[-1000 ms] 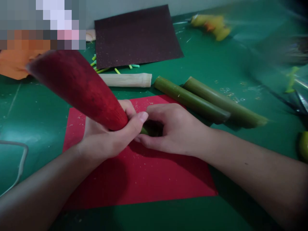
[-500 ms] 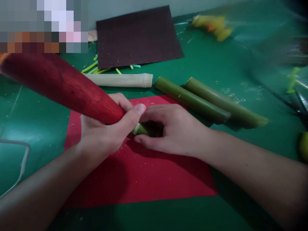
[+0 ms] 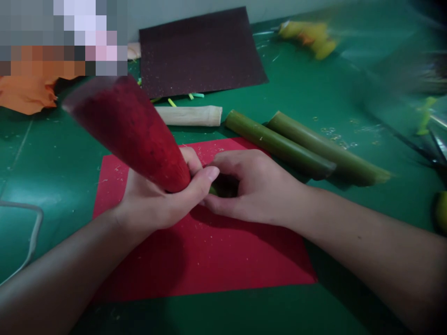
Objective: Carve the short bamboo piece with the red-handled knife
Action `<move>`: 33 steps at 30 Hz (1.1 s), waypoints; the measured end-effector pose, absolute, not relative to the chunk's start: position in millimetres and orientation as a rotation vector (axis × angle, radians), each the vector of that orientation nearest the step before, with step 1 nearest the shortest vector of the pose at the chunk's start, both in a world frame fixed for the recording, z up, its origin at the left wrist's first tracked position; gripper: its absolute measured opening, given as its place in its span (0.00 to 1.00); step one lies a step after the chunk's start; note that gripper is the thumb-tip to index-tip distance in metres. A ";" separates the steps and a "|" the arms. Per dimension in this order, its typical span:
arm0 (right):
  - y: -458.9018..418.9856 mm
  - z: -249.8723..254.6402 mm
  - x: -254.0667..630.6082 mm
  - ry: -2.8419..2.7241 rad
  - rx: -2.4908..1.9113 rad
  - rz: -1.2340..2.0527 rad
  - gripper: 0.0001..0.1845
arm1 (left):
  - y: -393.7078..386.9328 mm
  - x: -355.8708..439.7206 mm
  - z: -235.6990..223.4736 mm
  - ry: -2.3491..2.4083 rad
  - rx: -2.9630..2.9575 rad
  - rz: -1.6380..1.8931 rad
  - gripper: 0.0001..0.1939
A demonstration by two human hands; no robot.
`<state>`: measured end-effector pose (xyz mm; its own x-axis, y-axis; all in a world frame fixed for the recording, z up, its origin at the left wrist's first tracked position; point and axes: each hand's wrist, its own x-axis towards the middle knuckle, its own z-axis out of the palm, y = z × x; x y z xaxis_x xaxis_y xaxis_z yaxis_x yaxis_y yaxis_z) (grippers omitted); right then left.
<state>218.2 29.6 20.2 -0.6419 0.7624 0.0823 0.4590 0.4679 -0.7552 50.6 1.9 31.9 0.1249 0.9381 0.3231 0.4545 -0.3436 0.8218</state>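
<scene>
Fingers of my left hand (image 3: 159, 202) are wrapped round the lower end of a thick red rod (image 3: 139, 139), thumb pointing across at my other hand; the rod slants up to the left, its wide end raised clear of the table (image 3: 244, 314). Fingers of my right hand (image 3: 261, 188) are curled onto a green piece (image 3: 219, 188), thumb on the near side. Only a bit of that piece shows, in the dark gap between thumb and forefinger (rest is under my hand, so length and shape: can't tell). My two hands meet or nearly meet at the fingertips, right over the red sheet (image 3: 213, 253), which lies flat and is dotted with pale shavings. Just beyond my right hand: two green tubes (image 3: 279, 144), slanted, side by side, the nearer one overlapping the sheet's far corner in view. Left of them, a pale tube (image 3: 195, 116) lies crosswise, partly behind the red rod. Further back, a dark sheet (image 3: 202, 51), with short yellow-green strips (image 3: 172, 102) poking out at its front edge. Far left, crumpled orange material (image 3: 28, 95); nearer, a light cord (image 3: 35, 232). Small ring-like bits (image 3: 335, 135) past the tubes. Top right, a yellow object (image 3: 307, 37), too blurry to name.
</scene>
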 end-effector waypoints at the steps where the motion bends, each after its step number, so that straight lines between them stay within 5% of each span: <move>1: 29.4 20.4 217.9 -2.318 -1.018 0.998 0.09 | 1.4 51.0 31.6 1.387 1.832 1.187 0.14; 33: 27.8 24.7 216.7 -2.328 -1.113 1.050 0.10 | 2.4 49.1 31.3 1.435 1.767 1.231 0.16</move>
